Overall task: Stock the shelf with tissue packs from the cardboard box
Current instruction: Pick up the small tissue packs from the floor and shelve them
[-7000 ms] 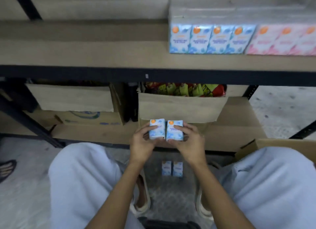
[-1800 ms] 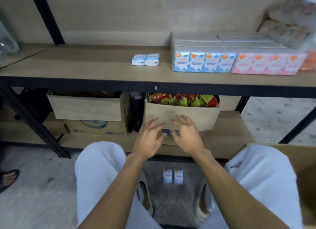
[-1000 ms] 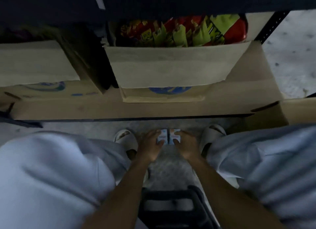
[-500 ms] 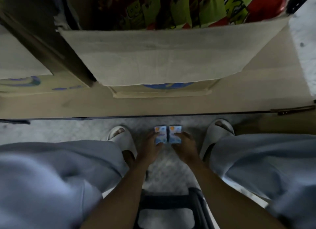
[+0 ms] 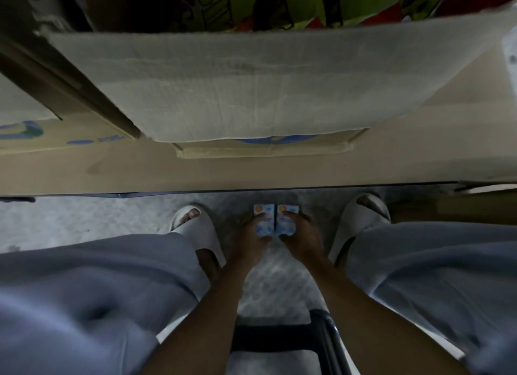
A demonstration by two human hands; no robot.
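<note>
Two blue tissue packs sit side by side, touching, low between the feet. The left hand (image 5: 249,236) grips the left tissue pack (image 5: 264,220) and the right hand (image 5: 301,233) grips the right tissue pack (image 5: 287,220), fingers curled round the outer sides. Long axes point away from the body, towards the lower shelf board (image 5: 251,171) just ahead. Can't tell whether they're on the floor or already lifted. Target shelf not in view, so the lift probably has to clear that board edge. On the board, a cardboard box (image 5: 251,80) with its flap hanging down holds bright snack packets (image 5: 279,8). The blue-printed box (image 5: 42,135) beside it hides its contents.
</note>
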